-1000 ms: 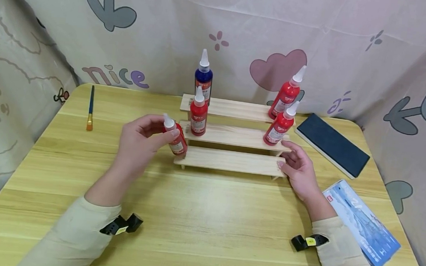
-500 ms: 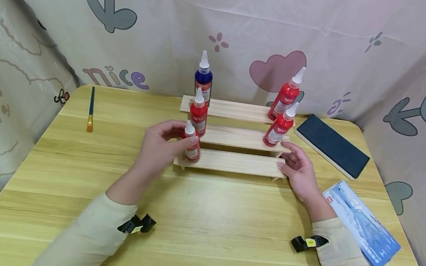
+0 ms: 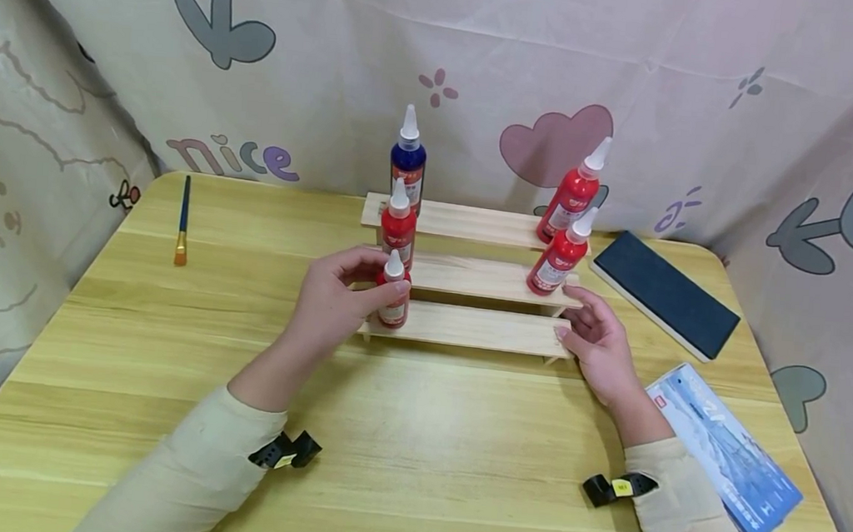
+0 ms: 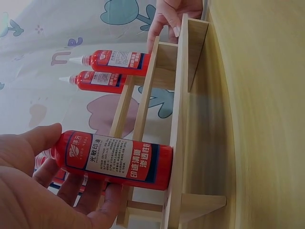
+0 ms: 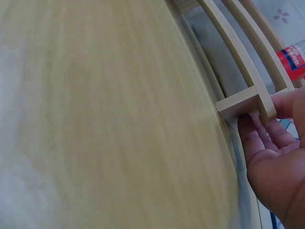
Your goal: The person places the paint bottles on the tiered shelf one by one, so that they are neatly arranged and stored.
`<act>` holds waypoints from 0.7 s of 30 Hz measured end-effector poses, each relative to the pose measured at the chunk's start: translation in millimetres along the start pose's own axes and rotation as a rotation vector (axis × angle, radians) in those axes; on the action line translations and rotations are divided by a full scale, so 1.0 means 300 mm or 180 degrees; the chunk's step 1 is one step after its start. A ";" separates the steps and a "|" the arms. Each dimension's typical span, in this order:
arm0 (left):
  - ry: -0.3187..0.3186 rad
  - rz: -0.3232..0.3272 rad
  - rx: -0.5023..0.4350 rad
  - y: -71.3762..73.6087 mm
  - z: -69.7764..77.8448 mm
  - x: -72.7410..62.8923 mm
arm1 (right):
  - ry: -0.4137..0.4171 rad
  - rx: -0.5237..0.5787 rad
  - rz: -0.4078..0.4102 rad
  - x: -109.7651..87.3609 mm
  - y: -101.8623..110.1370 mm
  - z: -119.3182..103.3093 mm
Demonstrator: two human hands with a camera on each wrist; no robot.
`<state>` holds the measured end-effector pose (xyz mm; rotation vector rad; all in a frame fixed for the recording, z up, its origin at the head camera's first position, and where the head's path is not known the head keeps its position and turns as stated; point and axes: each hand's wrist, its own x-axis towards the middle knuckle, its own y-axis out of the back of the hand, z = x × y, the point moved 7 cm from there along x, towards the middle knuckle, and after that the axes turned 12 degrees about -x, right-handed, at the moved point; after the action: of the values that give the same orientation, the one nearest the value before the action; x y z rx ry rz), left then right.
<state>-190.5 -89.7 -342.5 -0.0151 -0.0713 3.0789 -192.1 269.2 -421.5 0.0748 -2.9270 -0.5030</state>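
Note:
My left hand (image 3: 337, 297) grips a red squeeze bottle (image 3: 394, 305) with a white pointed cap, thumb on the near side and fingers behind it. The bottle stands upright at the left end of the lowest step of a wooden tiered rack (image 3: 477, 328). In the left wrist view, the bottle's base (image 4: 164, 167) meets the board. At the rack's right end my right hand (image 3: 601, 338) holds the ends of the lower steps, its thumb at the lowest board. Behind the gripped bottle stand another red bottle (image 3: 398, 222) and a blue bottle (image 3: 408, 160).
Two more red bottles (image 3: 558, 260) stand at the right ends of the middle and top steps. A dark-covered notebook (image 3: 665, 293) and a blue box (image 3: 723, 452) lie to the right on the table (image 3: 409, 482). A paintbrush (image 3: 183, 222) lies far left.
My left hand has carried the red bottle rightward from the rack's left edge onto the lowest step, and the bottle has gone from tilted to upright. My right hand has stayed in place.

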 end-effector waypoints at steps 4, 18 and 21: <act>0.0000 -0.0032 0.0022 -0.002 -0.003 0.000 | 0.0020 0.0010 -0.0001 0.003 -0.001 0.001; -0.0502 0.0130 0.0745 0.020 0.033 -0.039 | -0.0051 -0.0304 0.0092 -0.014 0.003 0.001; -0.0660 0.0182 0.0788 0.061 0.045 -0.045 | -0.0085 -0.0445 0.0152 -0.021 0.004 -0.009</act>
<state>-178.2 -109.4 -329.8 0.3184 0.3054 3.1101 -185.5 269.9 -419.7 -0.0196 -2.9018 -0.7039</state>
